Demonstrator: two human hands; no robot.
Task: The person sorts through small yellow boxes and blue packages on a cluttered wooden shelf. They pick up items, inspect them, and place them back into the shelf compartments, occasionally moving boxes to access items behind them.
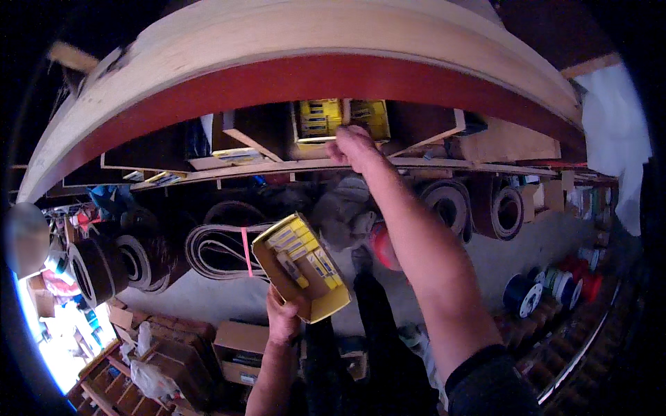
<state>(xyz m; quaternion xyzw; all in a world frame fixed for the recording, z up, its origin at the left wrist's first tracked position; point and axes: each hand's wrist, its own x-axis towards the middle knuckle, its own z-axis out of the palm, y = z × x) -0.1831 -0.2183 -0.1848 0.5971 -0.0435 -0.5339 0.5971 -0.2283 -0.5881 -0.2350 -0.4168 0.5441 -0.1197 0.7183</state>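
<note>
My left hand (283,320) holds a yellow open cardboard box (302,267) from below, tilted, with several small yellow and dark packets standing in it. My right hand (352,147) reaches up and forward to a wooden shelf compartment (277,132), fingers closed at the front edge of a box of similar yellow packets (320,119). A second batch of yellow packets (370,116) stands just right of it in the same compartment.
A wide wooden board with a red edge (312,76) arches over the shelf. Below hang rolled sanding belts (222,246) and dark rolls (97,267), more rolls (506,211) at right. Cardboard boxes (239,350) lie on the floor; coloured spools (555,284) stand at right.
</note>
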